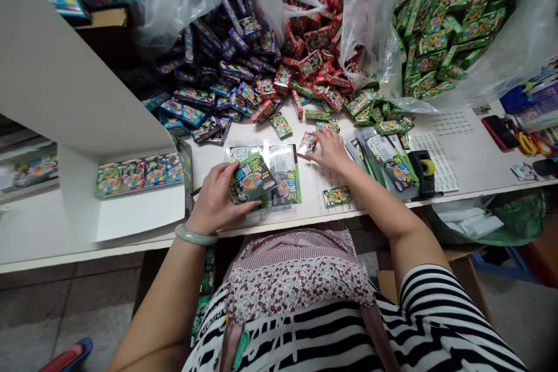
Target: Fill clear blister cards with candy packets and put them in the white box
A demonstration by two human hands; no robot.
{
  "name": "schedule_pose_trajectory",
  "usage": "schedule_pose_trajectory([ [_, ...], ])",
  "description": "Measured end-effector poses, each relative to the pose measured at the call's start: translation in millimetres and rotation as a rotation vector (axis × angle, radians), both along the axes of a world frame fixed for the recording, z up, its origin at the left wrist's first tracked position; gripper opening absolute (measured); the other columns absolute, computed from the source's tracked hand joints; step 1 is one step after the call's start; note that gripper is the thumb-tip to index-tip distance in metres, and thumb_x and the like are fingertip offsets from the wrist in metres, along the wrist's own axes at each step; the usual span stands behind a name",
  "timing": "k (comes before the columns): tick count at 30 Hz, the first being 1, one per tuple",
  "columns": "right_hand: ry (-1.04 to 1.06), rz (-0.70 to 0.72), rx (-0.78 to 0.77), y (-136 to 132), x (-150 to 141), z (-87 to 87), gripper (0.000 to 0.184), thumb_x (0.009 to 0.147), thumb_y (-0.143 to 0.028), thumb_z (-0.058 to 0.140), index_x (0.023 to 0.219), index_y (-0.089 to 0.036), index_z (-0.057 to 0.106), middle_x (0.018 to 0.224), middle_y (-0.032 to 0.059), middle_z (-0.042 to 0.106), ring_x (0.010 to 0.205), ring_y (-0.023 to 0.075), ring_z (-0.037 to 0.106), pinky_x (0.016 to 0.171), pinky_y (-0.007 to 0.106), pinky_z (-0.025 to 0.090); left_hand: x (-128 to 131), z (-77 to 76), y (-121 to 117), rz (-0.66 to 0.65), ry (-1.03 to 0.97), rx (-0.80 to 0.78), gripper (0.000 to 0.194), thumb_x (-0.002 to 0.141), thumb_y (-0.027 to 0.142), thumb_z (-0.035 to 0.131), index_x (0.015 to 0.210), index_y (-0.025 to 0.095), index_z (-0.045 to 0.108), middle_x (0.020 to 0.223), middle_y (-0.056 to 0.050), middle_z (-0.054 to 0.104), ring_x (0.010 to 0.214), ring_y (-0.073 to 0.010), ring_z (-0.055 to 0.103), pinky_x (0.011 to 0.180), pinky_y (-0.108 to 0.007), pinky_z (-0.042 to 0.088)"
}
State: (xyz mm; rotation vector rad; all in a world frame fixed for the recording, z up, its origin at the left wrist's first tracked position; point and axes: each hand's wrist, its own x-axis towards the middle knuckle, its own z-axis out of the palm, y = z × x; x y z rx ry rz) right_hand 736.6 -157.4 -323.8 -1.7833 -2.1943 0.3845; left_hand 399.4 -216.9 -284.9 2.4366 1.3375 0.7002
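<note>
My left hand point(218, 193) grips a black and green printed packet point(251, 178) by its left side, thumb along the near edge. Beneath and beside it on the table lie clear plastic sleeves with printed cards point(286, 186). My right hand point(328, 150) pinches a small red candy box point(307, 143) at the table, a little beyond the sleeves. A single green box point(336, 196) lies near the front edge under my right forearm. Another green box point(281, 125) lies beyond the sleeves, close to the heap of small boxes.
Heaps of purple boxes point(238, 64), red boxes point(314, 61) and green boxes point(453, 29) spill from plastic bags at the back. A white carton point(139, 215) holding a row of boxes stands left. Right are stacked sleeves point(386, 157), a tape dispenser point(422, 171) and a phone point(499, 132).
</note>
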Motion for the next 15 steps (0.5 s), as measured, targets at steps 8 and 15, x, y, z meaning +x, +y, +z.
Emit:
schedule_pose_trajectory([
  [8, 0.211, -0.007, -0.017, -2.8, -11.8, 15.9, 0.056, 0.081, -0.042, 0.074, 0.130, -0.019, 0.062, 0.137, 0.0172, 0.055, 0.130, 0.0329, 0.050, 0.108, 0.052, 0.040, 5.7, 1.0, 1.3, 0.001, -0.008, -0.047, 0.091, 0.072, 0.060, 0.075, 0.144, 0.019, 0.039, 0.129, -0.015, 0.050, 0.121, -0.0346, 0.053, 0.108, -0.052, 0.046],
  [15, 0.405, 0.696, 0.013, -29.3, -5.8, 80.1, 0.059, 0.079, -0.050, 0.076, 0.134, -0.037, 0.059, 0.141, 0.0074, 0.053, 0.132, 0.0277, 0.048, 0.111, 0.053, 0.041, 9.0, 3.3, 7.7, -0.107, -0.053, -0.113, 0.097, 0.068, 0.061, 0.078, 0.146, 0.020, 0.037, 0.133, -0.016, 0.048, 0.125, -0.0354, 0.051, 0.109, -0.054, 0.044],
])
